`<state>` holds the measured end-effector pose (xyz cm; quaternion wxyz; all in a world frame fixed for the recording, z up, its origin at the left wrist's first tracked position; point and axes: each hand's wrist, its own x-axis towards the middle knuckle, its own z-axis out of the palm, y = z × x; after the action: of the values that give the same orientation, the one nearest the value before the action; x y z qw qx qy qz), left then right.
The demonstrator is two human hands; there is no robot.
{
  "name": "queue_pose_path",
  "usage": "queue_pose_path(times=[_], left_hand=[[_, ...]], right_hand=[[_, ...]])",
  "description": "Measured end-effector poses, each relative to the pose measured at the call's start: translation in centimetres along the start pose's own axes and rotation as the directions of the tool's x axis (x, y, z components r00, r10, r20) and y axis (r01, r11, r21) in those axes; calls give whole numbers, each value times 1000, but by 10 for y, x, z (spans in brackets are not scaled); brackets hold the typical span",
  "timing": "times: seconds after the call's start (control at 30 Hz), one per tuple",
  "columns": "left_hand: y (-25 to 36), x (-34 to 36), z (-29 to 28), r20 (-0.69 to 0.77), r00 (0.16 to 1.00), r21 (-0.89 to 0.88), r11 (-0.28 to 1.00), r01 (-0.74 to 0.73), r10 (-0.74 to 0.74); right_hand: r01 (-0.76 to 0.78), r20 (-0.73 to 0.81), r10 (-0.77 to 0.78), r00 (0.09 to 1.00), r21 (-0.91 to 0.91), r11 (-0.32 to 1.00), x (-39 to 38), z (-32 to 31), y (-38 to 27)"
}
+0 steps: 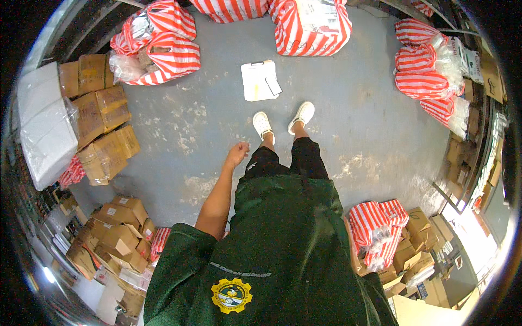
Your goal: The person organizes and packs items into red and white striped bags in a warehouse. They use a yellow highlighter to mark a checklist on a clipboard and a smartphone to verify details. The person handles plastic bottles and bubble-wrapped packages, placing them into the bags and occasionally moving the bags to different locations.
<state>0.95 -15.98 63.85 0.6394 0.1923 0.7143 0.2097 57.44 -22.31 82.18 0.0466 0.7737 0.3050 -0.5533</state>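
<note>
My left hand (pixel 237 153) hangs beside my left thigh, its fingers loosely curled with no object visible in them. My right hand is out of sight behind my body; only a sliver of skin shows along my right side. On the grey floor just ahead of my white clogs lies a clipboard with papers (pixel 253 81), with a dark-edged white rectangular object, possibly a phone (pixel 272 85), on top of it.
Red-striped bags (pixel 312 38) line the far edge and both sides. Taped cartons (pixel 106 152) and a white wrapped block (pixel 43 125) stand at left. More cartons (pixel 114 233) are at lower left, and striped bags (pixel 375 223) sit beside boxes (pixel 418 239) at lower right.
</note>
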Motion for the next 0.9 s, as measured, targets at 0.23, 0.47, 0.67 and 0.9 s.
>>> queue_pose_path(times=[0.23,0.47,0.67,0.9], left_hand=[[-58,-28,36,128,987,80,993,86,-95],[-32,-5,64,113,994,152,988,-10,-8],[20,27,89,217,976,172,985,-21,-17],[70,62,98,288,937,659,669,-342,195]], right_hand=[[-66,9,65,998,258,964,-25,-12,-26],[-45,-42,76,996,498,866,-32,-9,-21],[-97,-117,185,976,528,844,-47,16,65],[-163,-50,239,970,592,789,-25,47,150]])
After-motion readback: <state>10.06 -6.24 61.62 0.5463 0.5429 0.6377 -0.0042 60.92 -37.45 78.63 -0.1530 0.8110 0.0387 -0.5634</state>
